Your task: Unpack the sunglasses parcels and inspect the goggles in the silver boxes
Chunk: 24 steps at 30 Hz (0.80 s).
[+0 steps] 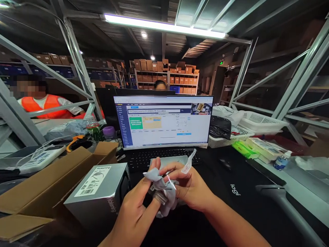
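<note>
In front of the keyboard, both my hands are closed on a crumpled grey cloth. My left hand grips it from the left, its thumb pressed against a small shiny metallic piece within the folds. What that piece belongs to is hidden by cloth and fingers. My right hand pinches the cloth from the other side. A thin whitish translucent strip sticks up by the right fingers. Left of my hands stands a grey box marked "Wakening", with a white label on top.
An open cardboard box lies at the left. The monitor stands behind the keyboard. To the right are a mouse, a handheld scanner, a spray bottle and white baskets. A person in an orange vest sits at left.
</note>
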### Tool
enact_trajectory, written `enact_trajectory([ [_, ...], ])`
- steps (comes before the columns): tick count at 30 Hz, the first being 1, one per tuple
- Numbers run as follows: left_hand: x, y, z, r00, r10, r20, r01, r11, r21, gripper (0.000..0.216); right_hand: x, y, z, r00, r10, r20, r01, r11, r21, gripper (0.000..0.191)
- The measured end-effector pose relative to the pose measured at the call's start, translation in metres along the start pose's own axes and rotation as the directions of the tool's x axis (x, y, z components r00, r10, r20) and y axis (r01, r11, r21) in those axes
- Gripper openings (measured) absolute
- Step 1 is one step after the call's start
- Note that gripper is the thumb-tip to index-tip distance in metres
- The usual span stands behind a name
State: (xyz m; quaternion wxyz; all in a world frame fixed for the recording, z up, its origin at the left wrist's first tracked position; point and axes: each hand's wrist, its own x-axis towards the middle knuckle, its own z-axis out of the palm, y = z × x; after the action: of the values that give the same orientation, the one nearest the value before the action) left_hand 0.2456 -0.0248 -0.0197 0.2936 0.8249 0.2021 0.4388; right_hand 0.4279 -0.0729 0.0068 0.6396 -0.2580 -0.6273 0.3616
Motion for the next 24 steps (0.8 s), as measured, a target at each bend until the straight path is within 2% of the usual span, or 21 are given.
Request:
enact_trajectory([
  [3,0.0,-0.002,0.001,0.998,-0.069,0.007,0.069,0.997,-0.03,0.053,-0.001,0.005,0.001,0.993,0.098,-0.063,-0.091,0.991,0.101,0.022],
  [6,0.0,-0.001,0.001,0.993,-0.114,0.028,0.115,0.993,-0.034,0.055,-0.003,0.008,0.004,0.956,0.229,-0.183,-0.181,0.952,0.246,0.03],
  [11,0.003,0.004,0.0,0.998,-0.048,-0.029,0.048,0.999,-0.005,0.059,-0.002,0.0,0.006,0.877,0.426,-0.223,-0.249,0.8,0.546,0.039],
  [15,0.009,0.003,0.002,0.997,-0.051,-0.059,0.048,0.998,-0.05,0.06,0.0,-0.004,0.005,0.82,0.512,-0.255,-0.25,0.721,0.647,0.039],
  [17,0.01,0.0,0.003,0.996,-0.059,-0.066,0.055,0.997,-0.061,0.059,0.0,-0.003,0.005,0.807,0.53,-0.262,-0.275,0.729,0.627,0.039],
  [18,0.009,-0.001,0.003,0.996,-0.059,-0.07,0.054,0.996,-0.067,0.059,-0.001,-0.002,0.006,0.815,0.517,-0.261,-0.29,0.754,0.589,0.04],
  [22,0.004,-0.006,0.001,0.994,-0.081,-0.067,0.074,0.992,-0.097,0.058,-0.004,-0.001,0.011,0.91,0.35,-0.223,-0.276,0.911,0.306,0.042],
  [24,0.002,-0.006,0.0,0.994,-0.097,-0.056,0.091,0.991,-0.1,0.058,-0.006,-0.002,0.012,0.934,0.295,-0.203,-0.249,0.943,0.221,0.041],
])
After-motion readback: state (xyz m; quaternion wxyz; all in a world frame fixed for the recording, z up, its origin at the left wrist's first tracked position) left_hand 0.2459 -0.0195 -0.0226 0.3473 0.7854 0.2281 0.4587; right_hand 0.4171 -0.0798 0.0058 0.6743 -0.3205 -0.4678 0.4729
